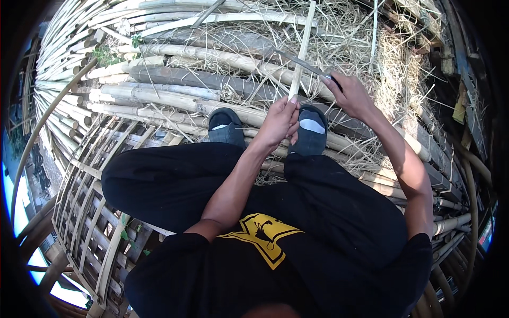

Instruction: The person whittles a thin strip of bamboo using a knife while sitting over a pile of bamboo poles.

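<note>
My left hand [281, 123] is closed round the lower end of a pale, flat bamboo strip [303, 47], which points up and away from me. In my right hand [350, 95] is the dark handle of a knife [303, 64], gripped in closed fingers. Its thin blade reaches left and crosses the strip partway along its length, above my left hand. Whether the blade touches the strip or only passes over it, I cannot tell.
Bamboo poles [185, 99] lie side by side under my sandalled feet [310, 130]. Loose straw-like shavings [339, 32] cover the far side and right. A woven bamboo lattice [101, 212] is at my left, and cut pole ends [63, 122] are stacked beyond it.
</note>
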